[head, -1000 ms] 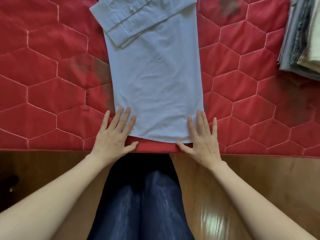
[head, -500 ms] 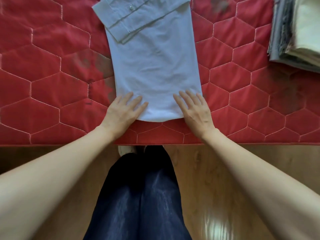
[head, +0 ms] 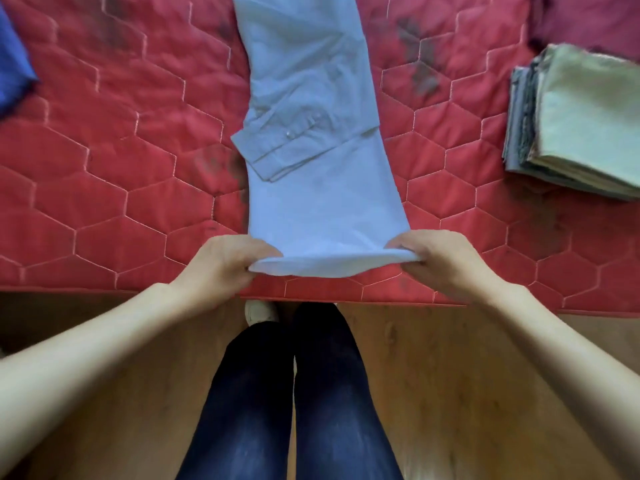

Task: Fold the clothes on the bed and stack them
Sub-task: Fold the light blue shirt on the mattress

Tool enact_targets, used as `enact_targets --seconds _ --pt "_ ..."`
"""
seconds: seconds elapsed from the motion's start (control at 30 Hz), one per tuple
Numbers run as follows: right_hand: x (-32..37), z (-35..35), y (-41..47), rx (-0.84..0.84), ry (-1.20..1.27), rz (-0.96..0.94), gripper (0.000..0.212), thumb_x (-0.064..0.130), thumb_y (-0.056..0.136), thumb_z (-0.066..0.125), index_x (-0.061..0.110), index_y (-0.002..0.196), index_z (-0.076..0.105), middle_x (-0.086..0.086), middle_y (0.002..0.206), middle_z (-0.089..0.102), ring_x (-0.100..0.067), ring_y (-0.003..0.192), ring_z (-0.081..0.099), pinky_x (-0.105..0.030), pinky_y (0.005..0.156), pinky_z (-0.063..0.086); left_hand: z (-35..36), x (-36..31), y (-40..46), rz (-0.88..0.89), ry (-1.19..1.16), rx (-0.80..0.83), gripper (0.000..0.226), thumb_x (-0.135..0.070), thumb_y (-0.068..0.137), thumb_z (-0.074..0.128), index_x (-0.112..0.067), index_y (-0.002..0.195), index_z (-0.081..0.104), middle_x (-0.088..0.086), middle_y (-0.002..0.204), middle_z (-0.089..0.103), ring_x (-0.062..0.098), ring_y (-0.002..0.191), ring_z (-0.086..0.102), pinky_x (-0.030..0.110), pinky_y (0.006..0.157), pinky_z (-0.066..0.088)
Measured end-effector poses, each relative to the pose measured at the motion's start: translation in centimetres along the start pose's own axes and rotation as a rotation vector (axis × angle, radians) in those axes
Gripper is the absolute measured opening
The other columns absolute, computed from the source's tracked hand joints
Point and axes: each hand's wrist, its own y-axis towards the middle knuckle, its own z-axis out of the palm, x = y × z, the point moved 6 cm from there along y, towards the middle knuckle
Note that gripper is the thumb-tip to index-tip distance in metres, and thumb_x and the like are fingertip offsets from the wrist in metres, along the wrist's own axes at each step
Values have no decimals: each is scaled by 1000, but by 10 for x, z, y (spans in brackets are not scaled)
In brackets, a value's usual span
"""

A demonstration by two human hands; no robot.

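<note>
The light blue shirt (head: pixel 322 188) is lying lengthwise on the red quilt (head: pixel 131 188), its top running out of frame. The left hand (head: pixel 221 268) and right hand (head: pixel 446 265) are each pinching a corner of the near hem; fingertips are tucking underneath, hidden. A stack of folded clothes (head: pixel 575 123) is sitting well to the right, partly cropped.

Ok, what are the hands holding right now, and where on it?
Both hold the light blue shirt by its bottom hem: left hand pinches the left corner, right hand the right corner.
</note>
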Motion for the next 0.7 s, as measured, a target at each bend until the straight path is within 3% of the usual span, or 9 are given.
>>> enact_targets --seconds 0.1,0.2,0.3,0.37,0.43,0.5,0.6,0.67,0.7 --pt "8 -34 -3 187 34 34 20 13 80 64 32 79 61 18 60 52 -8 60 52 -34 59 46 -15 -10 -5 -127 -239 120 15 3 75 54 -6 72 66 3 63 61 15 58 54 38 52 44" --pt "4 -71 24 275 81 43 19 15 77 63 31 71 55 11 57 53 -6 55 48 -24 52 37 -40 -6 19 -212 -425 97 30 4 82 60 -13 59 52 -6 55 40 3 55 35 24 49 30" --pt "-13 -110 88 281 108 10 6 13 78 64 13 76 58 1 60 51 -5 55 43 -29 54 37 -71 15 70 -342 -556 11 24 9 77 72 -10 65 65 -14 59 51 -3 59 45 19 57 38" --pt "-28 -135 149 286 118 -3 11 11 78 67 6 78 58 5 60 46 -4 54 41 -28 52 36 -97 36 114 -365 -597 -44 29 15 75 70 -11 85 75 -15 73 67 -7 69 55 13 64 45" --pt "-44 -155 218 359 148 34 12 9 78 70 3 82 61 3 64 50 -8 57 46 -27 53 38 -126 66 159 -386 -602 -110 34 16 75 69 -8 99 73 -9 87 72 -3 79 61 14 73 50" --pt "-60 -173 291 403 128 101 13 12 78 74 7 82 63 1 68 54 -13 59 51 -27 54 40 -151 104 203 -438 -582 -220 30 14 76 69 -8 96 72 -4 86 72 3 79 63 17 74 52" --pt "-82 -202 395 132 227 159 13 19 82 72 11 86 63 -1 77 55 -16 69 51 -27 56 39 -176 166 258 -609 -617 -548 28 9 80 65 -10 101 67 -5 78 65 7 69 59 14 56 46" --pt "-99 -217 443 -236 377 234 36 24 88 64 8 120 61 -7 110 62 -21 101 58 -30 82 47 -170 206 277 -810 -739 -730 36 -5 85 67 -7 120 60 2 86 60 14 72 55 19 56 43" --pt "-108 -217 455 -372 402 302 46 28 90 61 9 130 54 -8 127 59 -23 116 55 -30 94 43 -158 220 283 -908 -804 -726 40 -14 87 67 -6 125 57 4 93 59 18 78 55 23 62 44"
